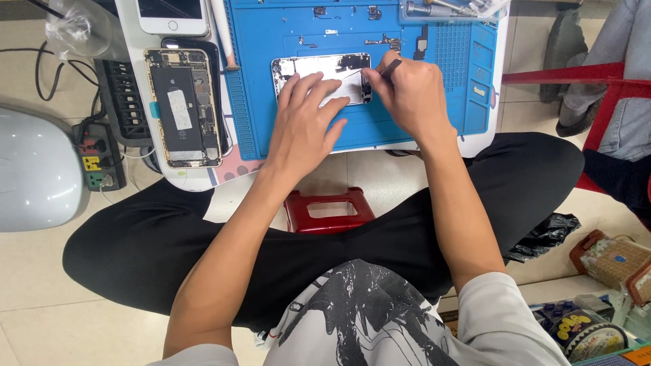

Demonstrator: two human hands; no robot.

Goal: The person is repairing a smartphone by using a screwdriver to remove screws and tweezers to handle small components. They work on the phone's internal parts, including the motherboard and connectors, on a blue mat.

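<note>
Now the left hand (pixel 303 120) lies flat, fingers spread, pressing the phone shell (pixel 323 76) onto the blue mat (pixel 447 61); the right hand (pixel 411 91) pinches dark tweezers (pixel 388 69) at the shell's right edge.

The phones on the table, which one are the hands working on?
The opened phone shell on the blue mat, under both hands. The phone with the battery showing and the white phone lie untouched.
</note>
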